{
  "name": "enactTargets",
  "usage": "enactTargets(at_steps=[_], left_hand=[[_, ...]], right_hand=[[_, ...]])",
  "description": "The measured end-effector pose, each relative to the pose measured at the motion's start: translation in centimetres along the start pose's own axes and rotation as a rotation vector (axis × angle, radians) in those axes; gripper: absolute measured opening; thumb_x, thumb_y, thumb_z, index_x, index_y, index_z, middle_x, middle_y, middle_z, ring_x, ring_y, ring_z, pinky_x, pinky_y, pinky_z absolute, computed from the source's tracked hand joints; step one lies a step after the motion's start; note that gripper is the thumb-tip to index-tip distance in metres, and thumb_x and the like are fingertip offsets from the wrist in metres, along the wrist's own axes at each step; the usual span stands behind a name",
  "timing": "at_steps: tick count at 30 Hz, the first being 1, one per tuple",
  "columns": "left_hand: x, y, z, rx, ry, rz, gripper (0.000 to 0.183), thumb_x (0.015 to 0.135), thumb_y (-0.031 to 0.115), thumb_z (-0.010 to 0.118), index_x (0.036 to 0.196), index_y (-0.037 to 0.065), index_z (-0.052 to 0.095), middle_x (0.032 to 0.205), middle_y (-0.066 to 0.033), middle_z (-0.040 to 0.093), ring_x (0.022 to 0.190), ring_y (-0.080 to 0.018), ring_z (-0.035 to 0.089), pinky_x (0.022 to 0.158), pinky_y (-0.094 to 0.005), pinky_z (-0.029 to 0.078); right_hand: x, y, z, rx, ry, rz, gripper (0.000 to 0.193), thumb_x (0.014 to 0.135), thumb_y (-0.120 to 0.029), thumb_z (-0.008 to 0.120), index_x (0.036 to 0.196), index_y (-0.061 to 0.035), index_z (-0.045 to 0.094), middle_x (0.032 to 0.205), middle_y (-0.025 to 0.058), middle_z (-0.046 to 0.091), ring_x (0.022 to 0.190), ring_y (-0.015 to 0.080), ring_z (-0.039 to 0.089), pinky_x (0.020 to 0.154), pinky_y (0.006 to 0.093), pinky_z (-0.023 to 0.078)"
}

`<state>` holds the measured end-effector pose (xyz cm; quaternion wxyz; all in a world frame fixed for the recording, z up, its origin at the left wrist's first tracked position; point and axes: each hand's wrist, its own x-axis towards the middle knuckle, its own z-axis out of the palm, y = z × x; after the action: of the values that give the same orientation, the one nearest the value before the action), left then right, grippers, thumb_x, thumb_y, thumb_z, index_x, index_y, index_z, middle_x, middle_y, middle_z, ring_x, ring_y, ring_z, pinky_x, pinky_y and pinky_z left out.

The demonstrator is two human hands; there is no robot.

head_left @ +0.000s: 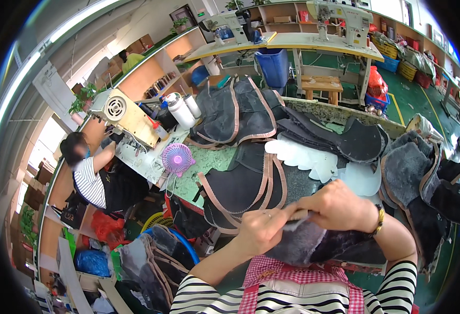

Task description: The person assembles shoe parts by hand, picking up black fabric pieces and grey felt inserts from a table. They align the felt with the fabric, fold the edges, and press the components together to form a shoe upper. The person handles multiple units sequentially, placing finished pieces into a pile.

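Observation:
Both of my hands are raised close together over the table's near edge, pinching the edge of a grey fleece-lined piece [299, 245] that hangs down in front of my apron. My left hand [261, 230] has its fingers closed on the edge, with a ring on one finger. Beside it, my right hand [340, 206] is also closed on that edge, and a bracelet circles its wrist. Just beyond my hands lie black panels [238, 188] with pinkish-brown binding. White scalloped sheets [306, 157] rest to their right.
Stacked dark panels [235, 112] lie farther back, and fleecy pieces [408, 172] drape over the right side. A purple fan [177, 158] and white flask [180, 110] stand left. A co-worker [91, 172] sits by a sewing machine [125, 116]. A blue bin [273, 67] stands behind.

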<state>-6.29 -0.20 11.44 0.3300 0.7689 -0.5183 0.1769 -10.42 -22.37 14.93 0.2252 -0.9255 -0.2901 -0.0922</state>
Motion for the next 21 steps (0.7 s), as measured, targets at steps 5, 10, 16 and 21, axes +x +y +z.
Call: enactTargets(at_steps=[5, 10, 16, 21], left_hand=[[-0.1, -1.2, 0.4, -0.154, 0.209, -0.032, 0.034, 0.071, -0.002, 0.055, 0.101, -0.001, 0.069, 0.080, -0.0121, 0.070, 0.064, -0.0238, 0.068, 0.060, -0.0319, 0.053], [-2.0, -3.0, 1.5, -0.460, 0.355, -0.279, 0.016, 0.082, -0.001, 0.060, 0.096, -0.004, 0.069, 0.087, -0.0109, 0.072, 0.075, -0.0156, 0.067, 0.067, -0.0266, 0.051], [-2.7, -5.1, 1.2, -0.453, 0.369, -0.411, 0.018, 0.081, 0.004, 0.069, 0.098, -0.003, 0.069, 0.088, -0.0105, 0.071, 0.079, -0.0159, 0.067, 0.077, -0.0277, 0.050], [2.6, -2.3, -0.1, 0.143, 0.106, -0.171, 0.045, 0.073, 0.025, 0.081, 0.107, -0.001, 0.065, 0.090, -0.0105, 0.070, 0.086, -0.0242, 0.064, 0.088, -0.0375, 0.048]], right_hand=[[-1.7, 3.9, -0.2, 0.337, 0.060, -0.061, 0.031, 0.065, -0.014, 0.082, 0.091, -0.0034, 0.068, 0.082, 0.0151, 0.066, 0.076, 0.0322, 0.063, 0.065, 0.0372, 0.049], [-2.0, 4.3, 1.8, 0.937, 0.129, 0.171, 0.029, 0.075, -0.015, 0.082, 0.094, 0.0008, 0.068, 0.078, 0.0020, 0.068, 0.073, 0.0069, 0.059, 0.066, 0.0268, 0.048], [-1.0, 2.8, 3.2, 0.858, 0.323, 0.324, 0.037, 0.090, -0.031, 0.068, 0.078, 0.0034, 0.064, 0.059, 0.0035, 0.053, 0.063, 0.0054, 0.041, 0.057, 0.0284, 0.041], [0.5, 3.1, 4.0, 0.631, 0.306, 0.391, 0.058, 0.098, -0.043, 0.051, 0.067, 0.0062, 0.052, 0.052, 0.0080, 0.032, 0.057, 0.0106, 0.029, 0.050, 0.0363, 0.034]])
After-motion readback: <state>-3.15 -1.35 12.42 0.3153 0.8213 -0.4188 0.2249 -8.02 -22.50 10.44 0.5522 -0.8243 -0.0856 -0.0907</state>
